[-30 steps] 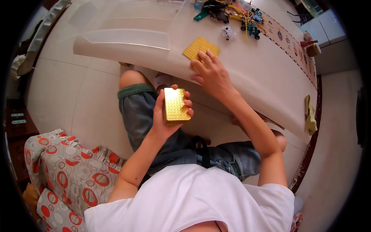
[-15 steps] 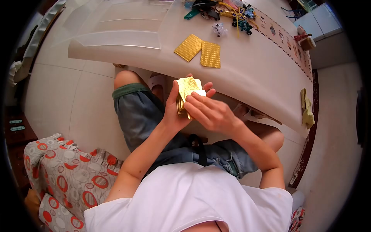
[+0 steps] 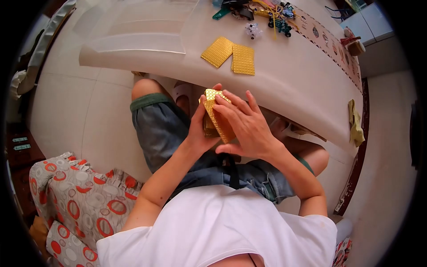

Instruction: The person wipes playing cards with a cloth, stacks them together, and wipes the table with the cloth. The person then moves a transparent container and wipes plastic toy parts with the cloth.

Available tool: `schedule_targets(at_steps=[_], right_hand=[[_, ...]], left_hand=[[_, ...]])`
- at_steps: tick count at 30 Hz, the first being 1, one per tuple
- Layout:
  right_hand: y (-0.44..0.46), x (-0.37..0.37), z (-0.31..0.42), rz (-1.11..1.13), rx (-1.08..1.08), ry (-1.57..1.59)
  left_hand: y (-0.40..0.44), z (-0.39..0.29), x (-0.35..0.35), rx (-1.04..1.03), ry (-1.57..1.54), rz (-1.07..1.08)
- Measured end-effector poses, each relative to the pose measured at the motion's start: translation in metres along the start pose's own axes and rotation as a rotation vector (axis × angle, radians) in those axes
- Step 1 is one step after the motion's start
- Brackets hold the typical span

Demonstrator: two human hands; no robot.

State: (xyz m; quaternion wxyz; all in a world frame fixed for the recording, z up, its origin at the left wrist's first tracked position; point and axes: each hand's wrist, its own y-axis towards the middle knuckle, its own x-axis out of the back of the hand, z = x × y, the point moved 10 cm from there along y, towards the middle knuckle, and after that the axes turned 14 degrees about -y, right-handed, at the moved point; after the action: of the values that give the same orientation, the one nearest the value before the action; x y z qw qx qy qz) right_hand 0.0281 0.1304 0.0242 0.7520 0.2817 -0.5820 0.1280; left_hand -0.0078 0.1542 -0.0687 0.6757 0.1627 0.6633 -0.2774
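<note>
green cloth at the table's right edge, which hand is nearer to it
Right. The right hand is left of the cloth, over the held gold cards; the left hand is farther left, gripping those cards from the other side.

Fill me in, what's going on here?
A seated person is handling a stack of gold-patterned cards with both hands, just off the table edge. The left hand holds the stack from below and the side; the right hand lies over it, fingers spread, some cards angled across the rest. Two more lots of gold cards lie side by side on the table; whether single or stacked, I can't tell. Beyond them is a toy car.
</note>
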Motion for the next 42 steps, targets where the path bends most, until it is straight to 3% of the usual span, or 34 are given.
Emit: schedule_targets(at_steps=[4,6,11,14,21,27,30,33,36,37,38,40,42], right_hand=[[0.004,-0.004,-0.011,0.044,-0.109,-0.045],[0.006,-0.002,-0.020,0.055,-0.223,-0.021],[0.011,0.013,-0.010,0.026,-0.059,0.060],[0.012,0.000,0.001,0.125,0.027,0.107],[0.008,0.003,0.004,0.040,0.027,0.221],[0.006,0.007,0.005,-0.026,0.061,0.238],[0.005,0.012,0.005,-0.042,0.065,0.260],[0.005,0.007,0.001,-0.012,0.034,0.274],[0.015,0.005,-0.011,0.069,0.006,0.238],[0.023,0.009,-0.028,0.033,-0.025,0.240],[0.032,0.011,-0.047,0.001,-0.055,0.244],[0.050,-0.007,-0.102,-0.120,-0.142,-0.224],[0.059,-0.028,-0.130,-0.059,-0.125,-0.304]], left_hand=[[-0.005,0.001,-0.005,0.086,-0.012,0.107],[-0.007,0.000,-0.003,-0.020,0.079,0.032],[-0.011,-0.003,-0.003,0.018,0.192,0.003],[-0.016,0.004,0.006,0.105,0.331,0.021],[-0.014,0.011,-0.010,0.161,0.258,0.067],[-0.013,0.012,-0.008,0.121,0.385,-0.036],[-0.018,0.017,-0.020,0.164,0.304,0.087],[-0.028,0.015,0.004,0.286,0.549,-0.012],[-0.030,0.009,0.000,0.133,0.217,-0.177],[-0.024,-0.002,0.007,0.033,0.205,-0.174],[-0.020,-0.001,0.008,0.079,0.123,-0.095],[-0.020,-0.003,0.008,0.165,-0.047,0.056],[-0.019,-0.007,0.019,0.141,-0.116,-0.036]])
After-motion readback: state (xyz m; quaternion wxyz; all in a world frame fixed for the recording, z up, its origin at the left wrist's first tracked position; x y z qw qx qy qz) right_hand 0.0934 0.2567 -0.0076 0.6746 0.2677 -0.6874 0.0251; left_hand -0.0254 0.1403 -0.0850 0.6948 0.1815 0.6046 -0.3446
